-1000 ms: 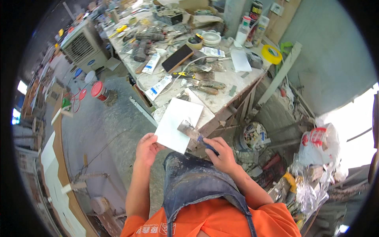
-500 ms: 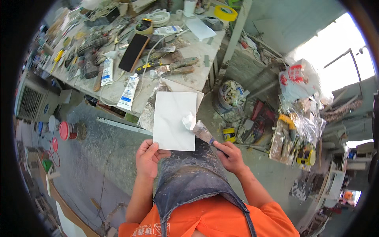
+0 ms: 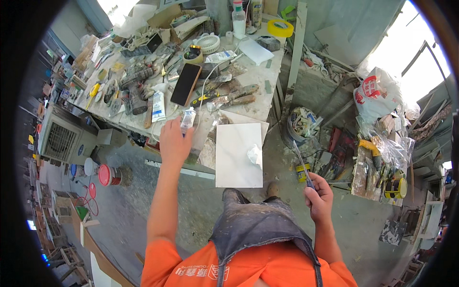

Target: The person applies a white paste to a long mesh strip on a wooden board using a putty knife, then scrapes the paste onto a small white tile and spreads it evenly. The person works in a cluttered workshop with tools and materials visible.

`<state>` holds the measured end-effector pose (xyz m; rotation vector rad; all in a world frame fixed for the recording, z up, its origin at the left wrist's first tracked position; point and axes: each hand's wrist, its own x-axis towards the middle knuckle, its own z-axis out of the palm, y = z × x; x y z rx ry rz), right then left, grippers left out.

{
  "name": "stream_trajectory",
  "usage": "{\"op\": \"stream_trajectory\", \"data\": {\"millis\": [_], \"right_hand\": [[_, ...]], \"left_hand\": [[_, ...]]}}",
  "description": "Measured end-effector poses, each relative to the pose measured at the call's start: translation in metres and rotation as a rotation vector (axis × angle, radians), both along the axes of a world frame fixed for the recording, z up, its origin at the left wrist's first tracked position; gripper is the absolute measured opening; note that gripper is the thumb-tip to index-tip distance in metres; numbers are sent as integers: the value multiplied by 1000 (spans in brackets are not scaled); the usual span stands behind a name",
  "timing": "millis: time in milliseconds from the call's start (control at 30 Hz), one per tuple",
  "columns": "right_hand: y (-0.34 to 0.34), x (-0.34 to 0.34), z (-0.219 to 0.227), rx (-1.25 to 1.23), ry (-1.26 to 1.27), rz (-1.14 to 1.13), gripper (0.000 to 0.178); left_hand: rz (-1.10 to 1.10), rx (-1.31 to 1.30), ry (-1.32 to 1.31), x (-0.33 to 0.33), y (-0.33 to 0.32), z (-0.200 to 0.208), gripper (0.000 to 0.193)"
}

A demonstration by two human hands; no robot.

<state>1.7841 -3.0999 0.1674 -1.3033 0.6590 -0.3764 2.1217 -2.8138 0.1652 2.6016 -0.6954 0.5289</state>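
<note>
My left hand (image 3: pixel 175 141) reaches to the table's front edge, its fingers and thumb closed around a white and blue squeeze tube (image 3: pixel 188 118); the hand hides the tube's lower end. My right hand (image 3: pixel 319 197) grips a putty knife (image 3: pixel 300 157) by its dark handle, blade up and nearly edge-on, off the tile's right side. Between my hands a white rectangular tile (image 3: pixel 236 162) with faint grey veining juts past the table edge. A dollop of white paste (image 3: pixel 254 154) sits near its right edge. A second squeeze tube (image 3: pixel 158 106) lies left of my left hand.
The cluttered table (image 3: pixel 260 111) holds a phone (image 3: pixel 186 85), scrapers (image 3: pixel 241 94), a cable and yellow tape (image 3: pixel 280 28). A filled bucket (image 3: pixel 302 125) stands right of the table. Red-lidded buckets (image 3: pixel 106 175) are at the left on the floor.
My left hand has let go of the tile and moved up-left onto the tube. My right hand has drawn the putty knife away from the paste, to the right. The view has shifted.
</note>
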Motion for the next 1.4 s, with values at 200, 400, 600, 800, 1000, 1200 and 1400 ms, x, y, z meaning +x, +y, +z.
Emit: {"op": "stream_trajectory", "data": {"millis": [200,400,600,800,1000,1200,1400], "right_hand": [[-16,3,5,78,-59,-11,43],[-33,3,4,139,-55,-14,41],[-41,14,9,147,-48,96,42],[-42,12,4,181,-71,135,43],[-43,1,0,218,-84,110,43],[-42,-13,-2,231,-72,75,42],[-41,-26,-3,243,-61,41,43]], "left_hand": [[107,174,377,46,-21,7,34],[-248,-42,443,-5,-15,51,37],[-445,229,664,-92,-48,86,29],[-470,284,561,-113,-55,76,16],[-432,314,589,-114,-63,77,12],[-450,326,548,-114,-69,69,12],[-442,298,600,-115,-78,73,15]]}}
